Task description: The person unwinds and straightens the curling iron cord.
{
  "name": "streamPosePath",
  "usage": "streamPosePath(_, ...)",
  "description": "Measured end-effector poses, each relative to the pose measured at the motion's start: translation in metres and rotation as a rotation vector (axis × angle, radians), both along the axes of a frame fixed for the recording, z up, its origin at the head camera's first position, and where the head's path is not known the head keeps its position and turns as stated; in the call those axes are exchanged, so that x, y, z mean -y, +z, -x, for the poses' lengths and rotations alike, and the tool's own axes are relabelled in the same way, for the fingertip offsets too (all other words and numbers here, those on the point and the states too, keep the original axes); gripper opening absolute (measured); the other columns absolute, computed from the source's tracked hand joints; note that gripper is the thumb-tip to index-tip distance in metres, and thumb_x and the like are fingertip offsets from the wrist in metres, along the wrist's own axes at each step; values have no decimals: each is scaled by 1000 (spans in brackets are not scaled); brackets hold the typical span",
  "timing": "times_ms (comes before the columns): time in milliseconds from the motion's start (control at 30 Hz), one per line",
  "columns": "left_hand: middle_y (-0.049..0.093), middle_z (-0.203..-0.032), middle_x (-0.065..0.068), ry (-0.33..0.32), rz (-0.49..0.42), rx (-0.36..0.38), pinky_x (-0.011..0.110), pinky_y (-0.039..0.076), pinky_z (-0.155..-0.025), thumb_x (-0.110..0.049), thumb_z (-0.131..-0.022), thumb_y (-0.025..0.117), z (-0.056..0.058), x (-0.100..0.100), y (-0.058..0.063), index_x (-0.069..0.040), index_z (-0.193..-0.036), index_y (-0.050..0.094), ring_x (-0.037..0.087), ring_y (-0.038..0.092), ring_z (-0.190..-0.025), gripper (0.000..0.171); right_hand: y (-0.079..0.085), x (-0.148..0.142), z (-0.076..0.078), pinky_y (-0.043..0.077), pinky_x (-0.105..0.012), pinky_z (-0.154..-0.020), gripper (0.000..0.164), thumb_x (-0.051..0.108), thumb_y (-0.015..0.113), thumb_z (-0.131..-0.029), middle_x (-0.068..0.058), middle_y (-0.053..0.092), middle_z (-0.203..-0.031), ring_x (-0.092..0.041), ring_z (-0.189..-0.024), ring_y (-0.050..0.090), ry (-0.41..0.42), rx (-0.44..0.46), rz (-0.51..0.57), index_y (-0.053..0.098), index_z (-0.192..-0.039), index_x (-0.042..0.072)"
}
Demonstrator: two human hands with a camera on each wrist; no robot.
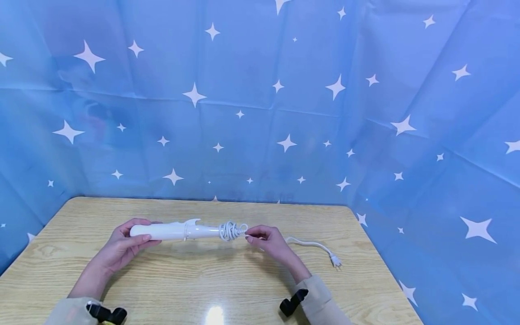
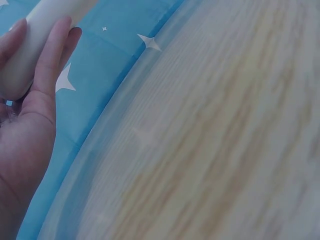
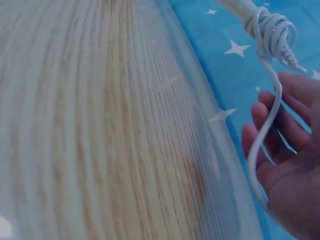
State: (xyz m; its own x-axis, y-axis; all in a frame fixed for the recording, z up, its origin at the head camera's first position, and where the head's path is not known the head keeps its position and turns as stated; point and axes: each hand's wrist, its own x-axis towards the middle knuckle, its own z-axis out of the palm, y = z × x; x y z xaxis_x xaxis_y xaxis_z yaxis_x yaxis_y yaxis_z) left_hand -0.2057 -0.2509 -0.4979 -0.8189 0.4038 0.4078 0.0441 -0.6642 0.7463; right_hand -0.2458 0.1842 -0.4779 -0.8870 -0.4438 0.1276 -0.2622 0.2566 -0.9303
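Note:
A white curling iron (image 1: 162,231) is held level above the table, its lever sticking up near the middle. My left hand (image 1: 126,243) grips its thick rounded end, thumb on the near side and fingers on the far side. Several loops of white power cord (image 1: 229,231) are wound round the thin end. At that end, my right hand (image 1: 268,241) pinches the cord with curled fingers. In the right wrist view the loose cord (image 3: 254,160) runs down across the fingers of the right hand (image 3: 295,140). The plug (image 1: 335,261) lies to the right of this hand.
The wood-grain table (image 1: 183,289) spans the space beneath both hands. Behind it and at the sides hangs a blue curtain (image 1: 252,67) with white stars. Black wrist straps (image 1: 294,302) sit over the light sleeves (image 1: 317,298).

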Motion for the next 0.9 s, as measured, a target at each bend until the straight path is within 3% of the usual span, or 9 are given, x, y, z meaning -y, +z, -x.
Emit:
streamPosePath(167, 62, -136, 16, 9, 11, 9, 49, 55, -102, 28, -96, 33, 0, 0, -1, -3, -128, 68, 27, 59, -124, 56, 1, 1, -5, 57, -19, -69, 18, 5, 71, -96, -14, 73, -107, -9, -83, 64, -34, -25, -12, 74, -112, -4)
streamPosePath(467, 64, -132, 15, 45, 18, 26, 47, 55, -102, 28, -96, 36, 0, -2, 0, -2, -126, 68, 26, 60, -121, 53, 8, 6, -15, 54, -17, -63, 15, 2, 74, -93, -11, 73, -91, -9, -74, 61, -16, 10, -13, 75, -106, -5)
streamPosePath(733, 63, -135, 17, 15, -2, 7, 48, 55, -102, 28, -96, 32, 0, -1, -1, -1, -128, 68, 27, 59, -123, 56, 10, 2, -16, 57, -21, -64, 14, 5, 74, -94, -6, 73, -94, -13, -77, 63, -53, 13, -29, 76, -106, -2)
streamPosePath(900, 62, -136, 16, -2, -5, 1, 48, 55, -102, 28, -97, 31, 0, -1, -1, -2, -128, 68, 27, 58, -125, 57, 12, -3, -15, 56, -21, -64, 14, 5, 73, -95, -11, 74, -99, -12, -78, 63, -88, -1, -7, 76, -106, -2)
